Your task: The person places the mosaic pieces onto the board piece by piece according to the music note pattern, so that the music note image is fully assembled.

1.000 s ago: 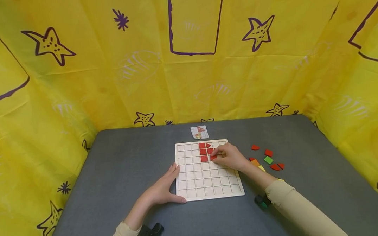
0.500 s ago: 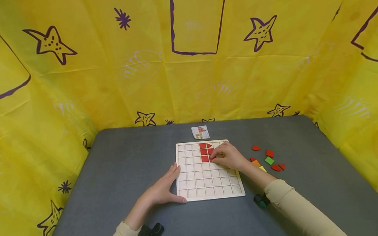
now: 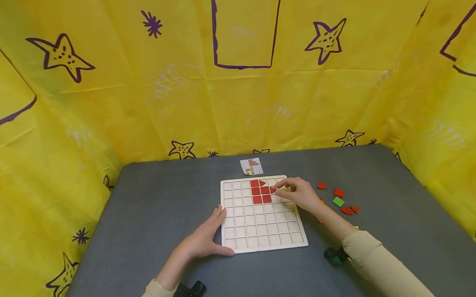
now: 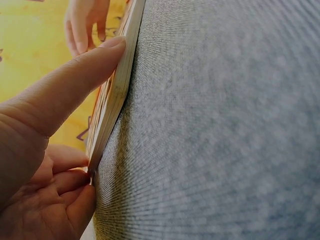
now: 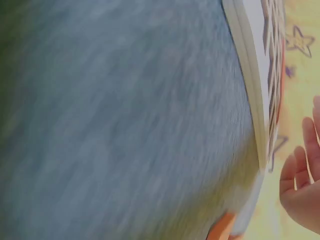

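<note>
In the head view a white gridded wooden board [image 3: 261, 218] lies on the table with red square tiles [image 3: 256, 190] and one red triangle [image 3: 262, 183] set in its upper part. My right hand [image 3: 297, 193] is over the board's upper right, thumb and index fingertips pinching another red triangular tile [image 3: 273, 190] beside the second row of squares. My left hand [image 3: 203, 236] touches the board's left side with spread fingers, the thumb at the near corner. The left wrist view shows that thumb [image 4: 75, 80] overlapping the board's edge [image 4: 117, 85].
A small pattern card [image 3: 251, 166] lies behind the board. Right of it are loose pieces: a green square [image 3: 338, 201], a red square [image 3: 338, 192] and several red shapes [image 3: 346, 210]. Others are partly hidden by the right forearm [image 3: 335, 224]. Yellow printed cloth [image 3: 228, 113] surrounds the table.
The right hand has left a red square, now flat in the third row, and moved up and right to the red triangle in the second row. The left hand stays put.
</note>
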{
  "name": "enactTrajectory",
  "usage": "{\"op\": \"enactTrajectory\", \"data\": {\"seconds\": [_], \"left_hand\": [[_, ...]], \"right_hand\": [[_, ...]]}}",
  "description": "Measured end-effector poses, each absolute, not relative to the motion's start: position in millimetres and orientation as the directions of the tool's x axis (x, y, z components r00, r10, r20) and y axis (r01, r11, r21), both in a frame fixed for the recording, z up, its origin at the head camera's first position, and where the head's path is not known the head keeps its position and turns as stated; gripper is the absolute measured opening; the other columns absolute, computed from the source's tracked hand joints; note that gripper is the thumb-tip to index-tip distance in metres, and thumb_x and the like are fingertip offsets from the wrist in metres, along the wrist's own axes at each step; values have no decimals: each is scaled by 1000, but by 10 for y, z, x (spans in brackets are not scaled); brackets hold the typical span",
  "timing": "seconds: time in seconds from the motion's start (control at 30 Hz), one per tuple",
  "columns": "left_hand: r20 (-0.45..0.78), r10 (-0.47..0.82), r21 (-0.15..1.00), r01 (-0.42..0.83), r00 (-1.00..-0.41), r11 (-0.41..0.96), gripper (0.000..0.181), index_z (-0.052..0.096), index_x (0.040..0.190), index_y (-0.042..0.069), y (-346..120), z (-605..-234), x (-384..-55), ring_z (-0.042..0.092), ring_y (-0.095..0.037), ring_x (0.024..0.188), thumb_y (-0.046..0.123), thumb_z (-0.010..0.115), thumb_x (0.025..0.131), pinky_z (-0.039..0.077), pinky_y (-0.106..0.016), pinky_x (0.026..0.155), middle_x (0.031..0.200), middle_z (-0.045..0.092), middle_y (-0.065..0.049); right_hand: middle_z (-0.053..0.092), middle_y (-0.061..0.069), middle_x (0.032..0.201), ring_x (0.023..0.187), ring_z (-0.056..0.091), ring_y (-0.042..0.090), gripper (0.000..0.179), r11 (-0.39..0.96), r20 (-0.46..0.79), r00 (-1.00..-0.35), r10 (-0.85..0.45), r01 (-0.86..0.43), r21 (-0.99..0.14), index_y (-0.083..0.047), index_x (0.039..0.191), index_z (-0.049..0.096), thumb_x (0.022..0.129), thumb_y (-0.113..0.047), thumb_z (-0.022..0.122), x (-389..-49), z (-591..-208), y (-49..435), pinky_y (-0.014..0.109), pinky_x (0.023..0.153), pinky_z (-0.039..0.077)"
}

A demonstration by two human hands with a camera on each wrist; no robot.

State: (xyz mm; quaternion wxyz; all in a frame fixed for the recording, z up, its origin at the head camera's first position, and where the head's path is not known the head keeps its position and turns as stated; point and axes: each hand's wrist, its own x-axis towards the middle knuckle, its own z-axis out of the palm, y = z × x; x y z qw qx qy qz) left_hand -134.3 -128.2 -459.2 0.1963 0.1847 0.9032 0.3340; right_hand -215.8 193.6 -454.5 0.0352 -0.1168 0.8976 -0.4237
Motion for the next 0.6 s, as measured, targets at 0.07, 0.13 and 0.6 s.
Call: {"op": "enactTrajectory", "data": {"seconds": [0.07, 0.13, 0.6], "left_hand": [[-233, 464, 675, 201, -855, 710, 116, 20, 151, 7, -1285, -4593, -1344, 8, -32, 147, 44, 86, 63, 22, -53, 113, 160, 7, -13], [-234, 463, 675, 200, -855, 710, 116, 20, 151, 7, -1288, -4591, -1343, 8, -32, 147, 45, 86, 63, 22, -53, 113, 160, 7, -13], [-234, 467, 678, 200, -853, 707, 115, 20, 151, 6, -1271, -4549, -1334, 8, -33, 147, 43, 85, 64, 21, -54, 113, 159, 7, -15]], "right_hand": [[68, 1, 102, 88, 52, 22, 24, 602, 39, -977, -209, -160, -782, -17, 103, 72, 83, -30, 73, -2150, -4542, 2050, 32, 70, 44], [68, 3, 105, 91, 55, 22, 26, 602, 41, -983, -178, -142, -786, -17, 106, 71, 84, -31, 72, -2135, -4542, 2173, 32, 71, 46], [63, 14, 117, 102, 55, 30, 42, 720, -15, -1000, -18, -2, -694, -13, 122, 62, 90, -39, 64, -1880, -4484, 3238, 39, 79, 44]]}}
